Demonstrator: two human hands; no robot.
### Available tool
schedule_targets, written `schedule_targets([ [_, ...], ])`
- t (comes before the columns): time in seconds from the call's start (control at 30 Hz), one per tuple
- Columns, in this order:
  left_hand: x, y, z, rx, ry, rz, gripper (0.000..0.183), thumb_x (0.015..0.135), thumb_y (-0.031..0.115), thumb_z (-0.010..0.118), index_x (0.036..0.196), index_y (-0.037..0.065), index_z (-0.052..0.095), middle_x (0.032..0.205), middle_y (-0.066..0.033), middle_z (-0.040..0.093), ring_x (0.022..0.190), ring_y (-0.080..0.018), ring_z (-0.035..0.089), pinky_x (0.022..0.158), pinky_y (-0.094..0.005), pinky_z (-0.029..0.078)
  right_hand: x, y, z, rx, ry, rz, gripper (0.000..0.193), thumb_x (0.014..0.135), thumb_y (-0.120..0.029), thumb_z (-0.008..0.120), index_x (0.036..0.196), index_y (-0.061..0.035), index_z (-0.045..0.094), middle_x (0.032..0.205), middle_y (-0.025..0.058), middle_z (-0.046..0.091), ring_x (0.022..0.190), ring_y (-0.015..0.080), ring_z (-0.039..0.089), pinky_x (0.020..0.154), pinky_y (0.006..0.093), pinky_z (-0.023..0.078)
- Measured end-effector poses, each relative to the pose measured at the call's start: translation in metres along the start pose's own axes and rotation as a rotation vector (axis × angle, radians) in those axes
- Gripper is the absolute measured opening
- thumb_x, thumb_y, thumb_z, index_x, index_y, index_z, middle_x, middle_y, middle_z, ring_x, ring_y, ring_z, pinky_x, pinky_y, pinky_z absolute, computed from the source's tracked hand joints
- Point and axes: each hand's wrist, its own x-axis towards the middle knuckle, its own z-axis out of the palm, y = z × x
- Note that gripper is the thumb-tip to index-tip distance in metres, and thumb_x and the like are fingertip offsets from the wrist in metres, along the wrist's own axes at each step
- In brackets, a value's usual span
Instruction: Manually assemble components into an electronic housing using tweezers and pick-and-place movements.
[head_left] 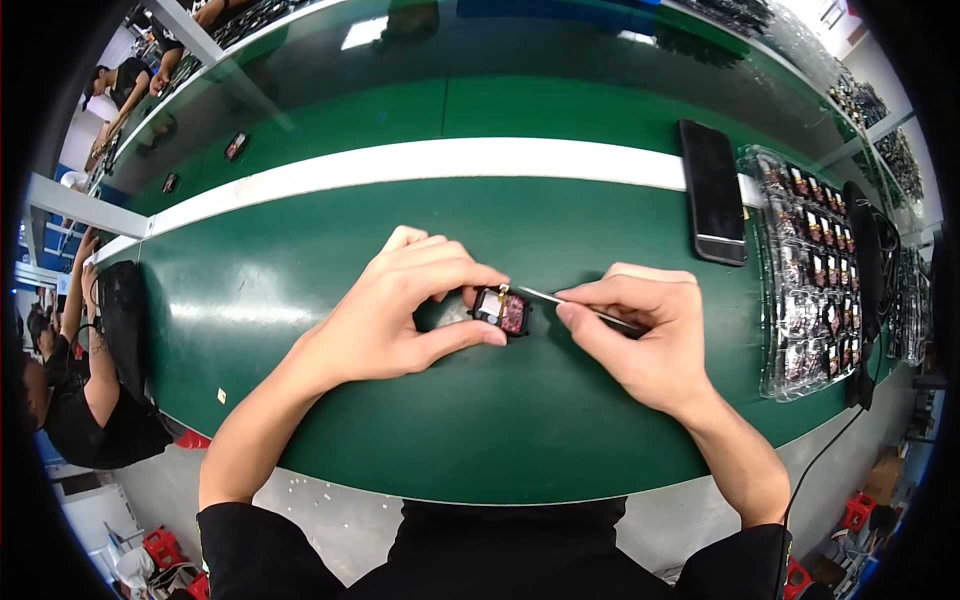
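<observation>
Between the thumb and forefinger of my left hand [405,305] is a small black open device case [513,314]. Its inside shows a silvery part, a yellowish strip and a dark reddish circuit area. My right hand [645,325] pinches a slim metal tool, apparently tweezers [545,295], with its tip pointing left, close to the upper edge of the case. Whether the tip touches the case I cannot tell. Both hands are over the green tabletop [450,430], near its middle.
A clear plastic tray [775,300] with several similar small devices lies at the right. Beside it a black phone [713,190] lies across the white rail [420,165]. Two small devices [236,146] sit beyond the rail at far left. Other people [90,390] work at the left.
</observation>
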Motion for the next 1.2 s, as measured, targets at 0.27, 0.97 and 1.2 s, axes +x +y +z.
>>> schedule_targets([
  [0.27, -0.003, -0.01, 0.0, -0.013, -0.001, -0.007, 0.052, 0.077, 0.025, 0.102, 0.123, 0.008, 0.085, 0.095, -0.002, 0.075, 0.08, -0.0192, 0.056, 0.09, -0.0346, 0.043, 0.005, 0.004, 0.013, -0.118, -0.02, -0.087, 0.007, 0.086, 0.005, 0.082, 0.092, 0.0039, 0.085, 0.066, 0.0029, 0.066, 0.052, 0.0057, 0.052, 0.049, 0.0276, 0.035],
  [0.97, -0.003, -0.007, 0.001, 0.007, 0.024, -0.017, 0.051, 0.075, 0.021, 0.101, 0.121, 0.007, 0.085, 0.086, -0.0024, 0.072, 0.074, -0.0176, 0.053, 0.082, -0.0337, 0.041, 0.004, 0.005, 0.016, -0.173, -0.001, -0.138, 0.008, 0.084, 0.003, 0.082, 0.092, 0.0017, 0.085, 0.065, 0.0039, 0.066, 0.05, 0.0077, 0.052, 0.048, 0.0285, 0.034],
  [1.2, -0.002, -0.007, 0.002, -0.008, 0.038, -0.027, 0.041, 0.081, 0.028, 0.101, 0.114, 0.01, 0.085, 0.085, 0.0001, 0.071, 0.073, -0.0178, 0.055, 0.085, -0.0331, 0.043, 0.003, 0.006, 0.016, -0.164, -0.025, -0.143, 0.012, 0.089, 0.004, 0.083, 0.1, 0.0028, 0.087, 0.067, -0.0004, 0.062, 0.056, 0.0028, 0.046, 0.052, 0.0259, 0.028],
])
